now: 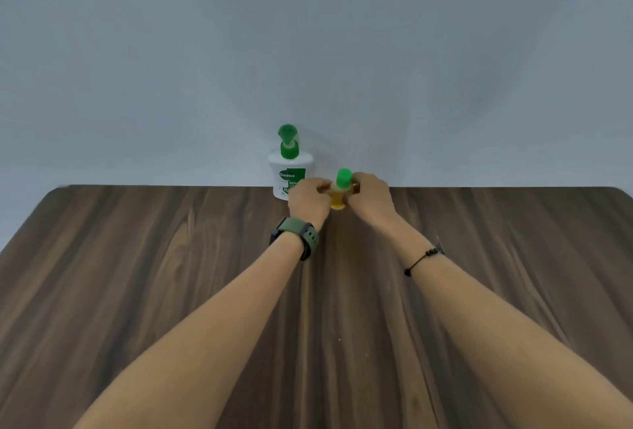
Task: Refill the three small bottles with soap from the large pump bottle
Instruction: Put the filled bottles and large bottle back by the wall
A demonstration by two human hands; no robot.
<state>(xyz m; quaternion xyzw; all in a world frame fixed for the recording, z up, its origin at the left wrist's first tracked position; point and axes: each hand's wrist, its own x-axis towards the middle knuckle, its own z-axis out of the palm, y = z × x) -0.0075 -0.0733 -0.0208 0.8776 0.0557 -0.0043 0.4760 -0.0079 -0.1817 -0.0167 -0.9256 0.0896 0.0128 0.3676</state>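
I could not tell what sort of place it was beyond a plain indoor room. I saw a dark wood-grain table (137,291) pushed against a bare grey-blue wall (308,35), with a white pump bottle (289,173) of hand soap standing at the far edge, which hinted at a home setting.
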